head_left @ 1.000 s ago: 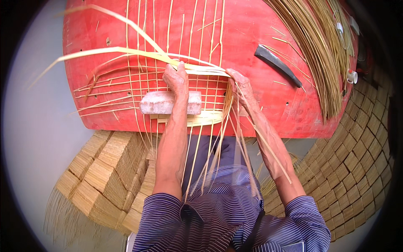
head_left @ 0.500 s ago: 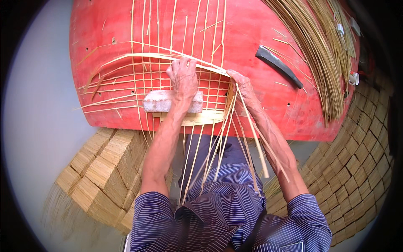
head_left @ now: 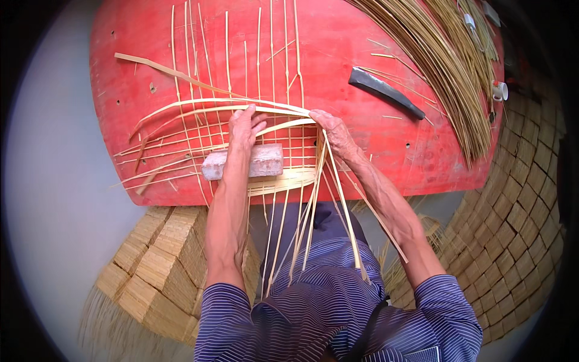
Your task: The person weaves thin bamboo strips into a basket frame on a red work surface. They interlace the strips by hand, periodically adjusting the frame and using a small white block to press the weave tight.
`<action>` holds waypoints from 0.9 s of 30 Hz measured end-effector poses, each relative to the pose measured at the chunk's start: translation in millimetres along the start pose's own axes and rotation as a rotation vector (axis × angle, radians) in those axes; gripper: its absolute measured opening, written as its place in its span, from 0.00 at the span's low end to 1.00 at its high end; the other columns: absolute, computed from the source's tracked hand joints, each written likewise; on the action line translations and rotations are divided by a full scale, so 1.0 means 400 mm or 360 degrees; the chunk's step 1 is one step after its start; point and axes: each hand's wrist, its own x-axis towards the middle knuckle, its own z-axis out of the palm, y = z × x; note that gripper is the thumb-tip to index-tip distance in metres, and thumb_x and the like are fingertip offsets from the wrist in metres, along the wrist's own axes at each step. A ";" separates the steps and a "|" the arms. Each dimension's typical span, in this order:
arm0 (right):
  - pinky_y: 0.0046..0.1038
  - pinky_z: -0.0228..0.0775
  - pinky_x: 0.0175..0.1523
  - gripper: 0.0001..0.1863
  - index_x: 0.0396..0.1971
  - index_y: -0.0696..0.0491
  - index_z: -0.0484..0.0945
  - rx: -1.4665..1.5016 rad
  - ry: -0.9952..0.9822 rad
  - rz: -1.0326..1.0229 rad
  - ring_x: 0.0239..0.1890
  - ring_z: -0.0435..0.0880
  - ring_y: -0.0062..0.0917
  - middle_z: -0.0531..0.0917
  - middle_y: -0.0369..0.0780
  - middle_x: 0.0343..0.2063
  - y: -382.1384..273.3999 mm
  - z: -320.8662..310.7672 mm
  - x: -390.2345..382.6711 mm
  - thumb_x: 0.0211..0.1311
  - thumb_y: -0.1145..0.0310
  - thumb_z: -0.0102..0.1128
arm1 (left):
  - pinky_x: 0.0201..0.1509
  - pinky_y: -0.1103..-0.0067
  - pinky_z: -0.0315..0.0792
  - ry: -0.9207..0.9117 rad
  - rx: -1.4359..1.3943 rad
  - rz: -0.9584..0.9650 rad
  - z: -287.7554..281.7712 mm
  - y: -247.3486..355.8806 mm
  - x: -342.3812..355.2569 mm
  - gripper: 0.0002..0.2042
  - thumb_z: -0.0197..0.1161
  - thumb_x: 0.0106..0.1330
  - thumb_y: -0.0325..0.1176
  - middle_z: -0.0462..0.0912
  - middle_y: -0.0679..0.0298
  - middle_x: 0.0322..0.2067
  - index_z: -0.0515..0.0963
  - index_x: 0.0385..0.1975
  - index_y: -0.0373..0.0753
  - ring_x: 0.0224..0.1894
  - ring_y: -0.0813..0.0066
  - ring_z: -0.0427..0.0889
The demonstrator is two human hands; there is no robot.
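My left hand (head_left: 246, 128) rests with fingers partly apart on pale split strips (head_left: 205, 103) that arch across a loose open lattice (head_left: 297, 145). At the lattice's right edge, my right hand (head_left: 332, 133) pinches several strips, with long ends hanging from it over the board's near edge. A whitish block (head_left: 264, 161) weighs down the lattice just below my left hand, partly behind that wrist. A band of flat pale strips (head_left: 284, 180) lies below the block. A dark curved bladed tool (head_left: 386, 93) lies right of my right hand.
The red board (head_left: 142, 105) has long brown strip bundles (head_left: 452, 78) along its right, beside white plugs (head_left: 469, 21) and a white mug (head_left: 499, 91). Stacked straw-coloured blocks (head_left: 151, 259) stand below left; a large chequered woven piece (head_left: 518, 235) curves along the right.
The long strips that stuck out high to the left now lie lower across the lattice. My left hand's fingers have loosened and shifted slightly left. The whole view has shifted a little.
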 end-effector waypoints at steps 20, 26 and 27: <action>0.35 0.72 0.60 0.15 0.53 0.61 0.76 0.0178 0.0073 -0.0093 0.55 0.80 0.41 0.81 0.49 0.49 -0.027 -0.022 -0.005 0.71 0.73 0.48 | 0.42 0.60 0.73 -0.0577 0.2742 0.1427 -0.007 0.048 -0.081 0.10 0.63 0.60 0.37 0.84 0.50 0.31 0.80 0.33 0.36 0.37 0.51 0.80; 0.34 0.71 0.61 0.17 0.54 0.61 0.76 -0.0065 -0.0045 -0.0217 0.56 0.80 0.39 0.81 0.49 0.50 -0.029 -0.025 0.000 0.69 0.71 0.51 | 0.45 0.70 0.78 -0.0341 0.0361 0.0214 0.057 0.038 0.095 0.27 0.72 0.62 0.50 0.84 0.56 0.40 0.74 0.46 0.30 0.45 0.67 0.83; 0.34 0.70 0.62 0.18 0.54 0.61 0.75 -0.0048 -0.0068 -0.0186 0.56 0.80 0.39 0.81 0.49 0.51 -0.029 -0.031 0.001 0.68 0.70 0.52 | 0.48 0.69 0.79 -0.0363 0.0094 0.0258 0.078 0.043 0.098 0.27 0.72 0.61 0.49 0.83 0.55 0.41 0.75 0.47 0.31 0.47 0.66 0.83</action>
